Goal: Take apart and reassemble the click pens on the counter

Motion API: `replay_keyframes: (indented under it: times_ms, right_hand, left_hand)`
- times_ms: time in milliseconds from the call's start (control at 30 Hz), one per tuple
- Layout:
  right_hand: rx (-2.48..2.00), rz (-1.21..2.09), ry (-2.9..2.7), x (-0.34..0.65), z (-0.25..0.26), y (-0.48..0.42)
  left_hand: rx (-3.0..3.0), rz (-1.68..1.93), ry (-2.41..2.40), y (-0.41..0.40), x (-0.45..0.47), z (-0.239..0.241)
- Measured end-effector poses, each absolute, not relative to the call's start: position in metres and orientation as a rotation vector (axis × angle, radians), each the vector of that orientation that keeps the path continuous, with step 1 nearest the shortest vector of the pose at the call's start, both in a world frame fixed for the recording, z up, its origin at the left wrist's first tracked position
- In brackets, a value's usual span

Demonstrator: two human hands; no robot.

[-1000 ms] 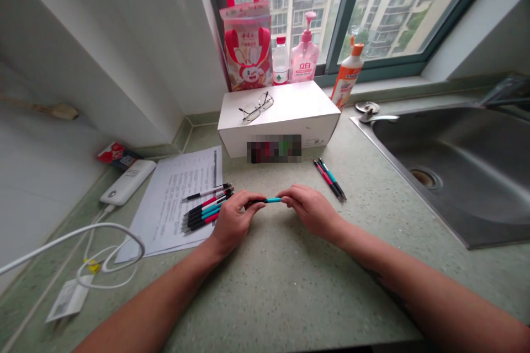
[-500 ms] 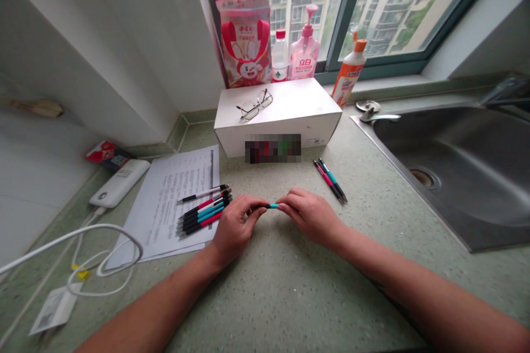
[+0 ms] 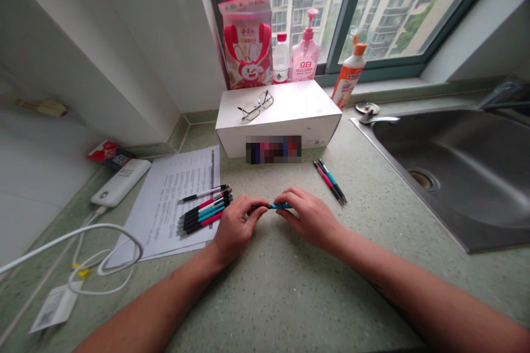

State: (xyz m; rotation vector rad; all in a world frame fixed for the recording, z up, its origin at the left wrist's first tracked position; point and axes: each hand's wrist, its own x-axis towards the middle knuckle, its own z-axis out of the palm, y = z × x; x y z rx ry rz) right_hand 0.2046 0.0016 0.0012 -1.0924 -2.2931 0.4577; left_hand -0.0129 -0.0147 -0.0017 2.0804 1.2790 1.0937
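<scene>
Pinching one pen (image 3: pixel 282 206) before the box (image 3: pixel 236 135) is the left hand (image 3: pixel 237 224); fingers of the right hand (image 3: pixel 311 213) straddle its blue end, grip unclear. Two pens (image 3: pixel 330 177) lie before the box's right end.

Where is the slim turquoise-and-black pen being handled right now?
In the head view, the turquoise-and-black pen is near the centre, black part in the left hand, turquoise part at the right hand, nearer than the white cardboard box.
</scene>
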Motion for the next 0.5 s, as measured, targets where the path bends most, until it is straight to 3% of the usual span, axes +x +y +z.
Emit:
replay_keyframes:
  times_ms: [500]
  right_hand:
    - [-1.200, 0.472, -2.334, 0.2045, 0.0020, 0.0020]
  left_hand:
    - [2.058, 1.069, 1.321, -0.0131, -0.0129, -0.0026]
